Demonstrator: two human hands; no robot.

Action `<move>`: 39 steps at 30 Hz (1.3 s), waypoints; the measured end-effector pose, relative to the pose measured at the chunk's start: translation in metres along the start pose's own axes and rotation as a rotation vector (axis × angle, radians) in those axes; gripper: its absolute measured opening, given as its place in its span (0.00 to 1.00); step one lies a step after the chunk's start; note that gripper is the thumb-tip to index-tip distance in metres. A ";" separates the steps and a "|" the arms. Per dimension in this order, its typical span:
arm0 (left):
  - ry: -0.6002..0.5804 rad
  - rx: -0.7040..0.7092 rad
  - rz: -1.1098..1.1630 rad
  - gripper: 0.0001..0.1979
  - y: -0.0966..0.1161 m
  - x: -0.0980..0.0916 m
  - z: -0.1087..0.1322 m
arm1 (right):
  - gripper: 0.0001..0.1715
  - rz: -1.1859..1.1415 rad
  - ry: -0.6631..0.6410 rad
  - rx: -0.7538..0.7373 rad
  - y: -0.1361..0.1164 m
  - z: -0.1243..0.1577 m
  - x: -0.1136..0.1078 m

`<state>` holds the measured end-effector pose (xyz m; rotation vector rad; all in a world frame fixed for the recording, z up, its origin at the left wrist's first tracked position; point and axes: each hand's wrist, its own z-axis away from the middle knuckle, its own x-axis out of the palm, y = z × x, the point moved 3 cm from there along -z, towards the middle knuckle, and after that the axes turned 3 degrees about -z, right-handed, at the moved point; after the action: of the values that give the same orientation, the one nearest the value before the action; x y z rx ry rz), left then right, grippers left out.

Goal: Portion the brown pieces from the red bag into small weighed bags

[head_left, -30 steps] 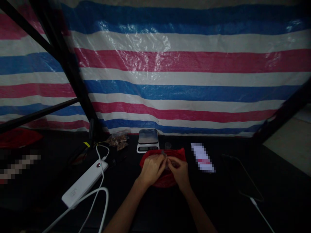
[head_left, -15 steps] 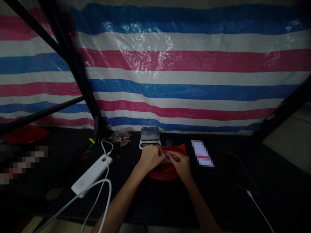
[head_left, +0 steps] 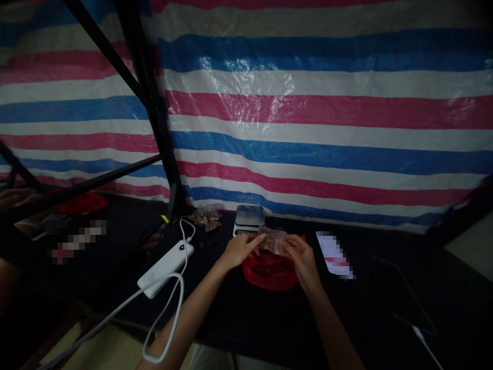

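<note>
My left hand (head_left: pixel 239 248) and my right hand (head_left: pixel 302 257) both pinch a small clear plastic bag (head_left: pixel 272 240) with brownish contents, held between them just above a red plastic bag (head_left: pixel 269 272) that lies on the dark table. The left fingers grip the bag's left end, the right fingers its right end. A small digital scale (head_left: pixel 249 218) stands right behind the hands, close to the left hand.
A white power bank (head_left: pixel 166 262) with white cables lies left of the hands. Another clear bag of brown bits (head_left: pixel 207 216) sits beside the scale. Black frame bars (head_left: pixel 150 103) rise at the left. A striped tarp (head_left: pixel 308 118) hangs behind. A dark tablet (head_left: pixel 400 293) lies at the right.
The view has shifted left and down. My hands have lifted the small clear bag up out of the red bag and drawn slightly apart, toward the scale.
</note>
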<state>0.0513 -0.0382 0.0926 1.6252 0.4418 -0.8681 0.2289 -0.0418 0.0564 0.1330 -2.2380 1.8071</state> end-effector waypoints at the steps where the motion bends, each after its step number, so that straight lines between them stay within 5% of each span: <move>1: -0.046 0.035 0.093 0.28 -0.002 0.003 -0.002 | 0.14 -0.022 0.003 0.017 0.003 0.001 0.000; 4: 0.014 0.091 0.137 0.25 -0.005 0.002 -0.008 | 0.16 -0.038 -0.012 0.069 0.011 0.001 -0.002; 8: 0.164 0.089 -0.177 0.23 -0.001 -0.011 -0.014 | 0.17 0.035 -0.103 0.109 0.017 -0.004 -0.012; 17: -0.052 0.248 -0.610 0.19 0.015 0.006 -0.020 | 0.19 0.208 -0.190 0.020 0.027 -0.008 -0.015; 24: -0.013 0.232 -0.581 0.14 0.017 -0.002 -0.013 | 0.13 0.326 -0.115 -0.081 0.026 -0.006 -0.016; 31: 0.053 0.182 -0.321 0.12 0.026 -0.010 -0.016 | 0.12 0.324 0.031 -0.185 0.017 0.000 -0.018; 39: 0.112 0.199 -0.251 0.12 0.010 0.001 -0.013 | 0.10 0.235 0.078 -0.151 0.014 0.003 -0.017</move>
<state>0.0626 -0.0286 0.0994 1.8336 0.6657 -1.0370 0.2417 -0.0430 0.0376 -0.2343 -2.4081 1.7088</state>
